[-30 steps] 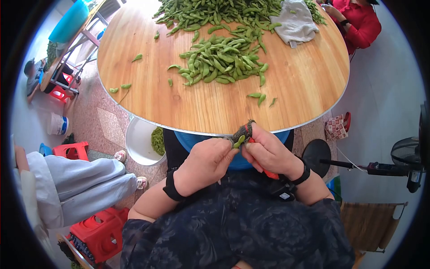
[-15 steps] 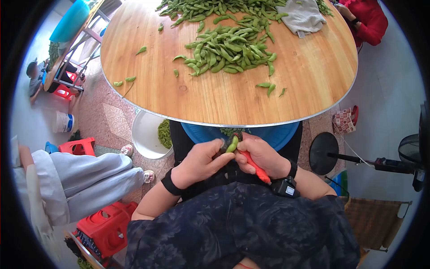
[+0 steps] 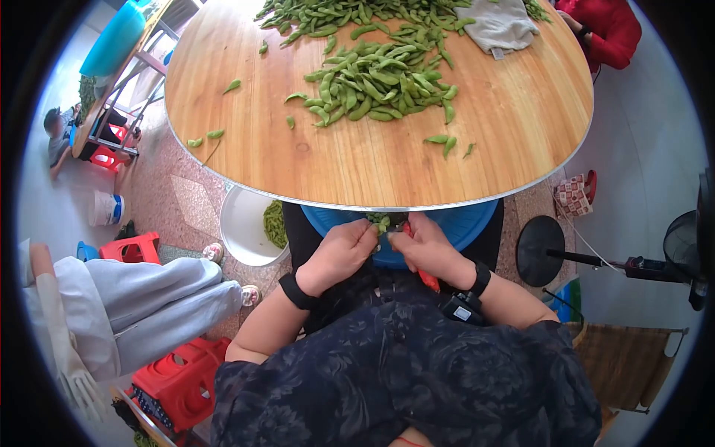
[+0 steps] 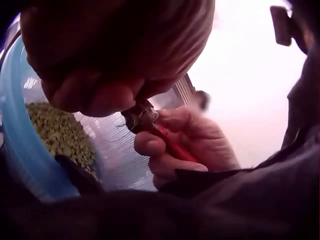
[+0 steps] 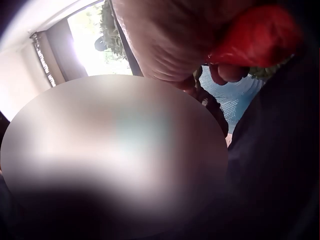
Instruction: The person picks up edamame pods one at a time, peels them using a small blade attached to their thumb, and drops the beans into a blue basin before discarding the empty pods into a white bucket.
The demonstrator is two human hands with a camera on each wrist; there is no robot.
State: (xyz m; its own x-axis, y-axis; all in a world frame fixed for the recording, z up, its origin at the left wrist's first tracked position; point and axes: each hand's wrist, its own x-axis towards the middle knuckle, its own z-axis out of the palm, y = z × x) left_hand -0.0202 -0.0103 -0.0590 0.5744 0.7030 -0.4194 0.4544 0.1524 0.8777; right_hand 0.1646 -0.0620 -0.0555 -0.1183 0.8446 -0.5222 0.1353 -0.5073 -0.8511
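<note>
- Head view: wooden table (image 3: 298,167), its near edge just beyond the fingers; heap of green pods (image 3: 380,86) mid-table, well apart from them.
- Partly under that near edge, we note a blue basin (image 3: 474,227); by the left wrist view, pale green beans (image 4: 60,135) inside, small and matte.
- Right hand (image 3: 432,249) grips a red tool (image 3: 429,281). Left hand (image 3: 335,257) has bent fingers close by; we cannot tell whether they pinch anything.
- Key relation, we judge: the tool's long axis slants away from the near table edge, toward the right arm; its dark tip (image 4: 141,118) lies beside the left fingertips, contact unclear. Handle smooth, tip rough-looking.
- Stray pods (image 3: 443,141) near the table's near edge, right of centre: curved, bright green.
</note>
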